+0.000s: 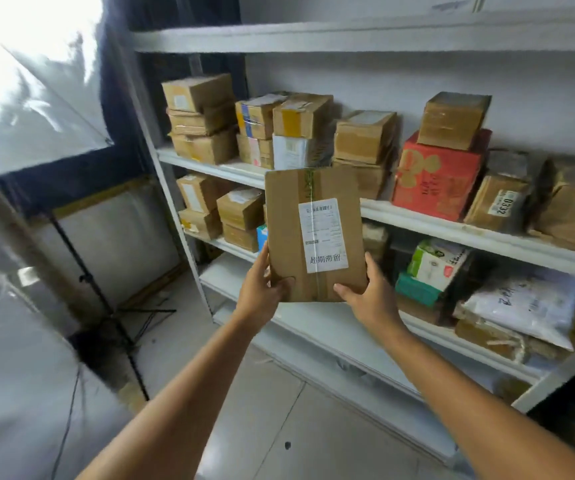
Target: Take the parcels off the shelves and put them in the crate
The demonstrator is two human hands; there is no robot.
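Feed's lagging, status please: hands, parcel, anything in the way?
Left hand and right hand grip flat brown cardboard parcel at its lower corners. Parcel off the white metal shelves. Crate not in view; nothing blocking.

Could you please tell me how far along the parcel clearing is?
The crate is out of view, so nothing shows as packed. In hand: the left hand and right hand hold one flat cardboard parcel in front of the shelves. Left: many boxes there, including the red box.

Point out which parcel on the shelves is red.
The red box right of the held parcel, with a brown box stacked on it; its neighbours are plain brown cardboard.
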